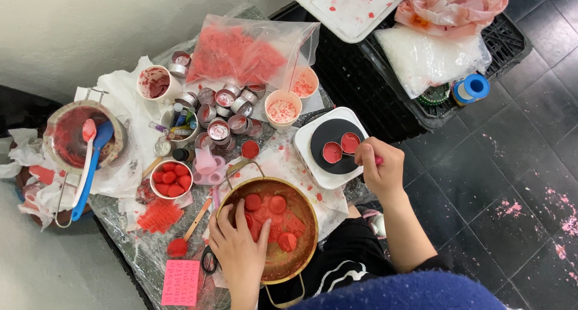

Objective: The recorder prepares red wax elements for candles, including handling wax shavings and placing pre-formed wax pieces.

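- Head view, lower centre: left hand (pixel 239 250) reaches into brass pan (pixel 299 259), fingers spread on red wax discs (pixel 277 204), pressing, not clenched round anything.
- Centre-right: right hand (pixel 379 163) clenched on a thin pink-handled tool, tip at two red-filled tins (pixel 341 147) on black-topped white hotplate (pixel 313 165).
- Progress, my guess: midway. Sev. small tins (pixel 219 130) mid-worktop already filled red; others look empty; bowl of red balls (pixel 171 179) left of pan untouched.
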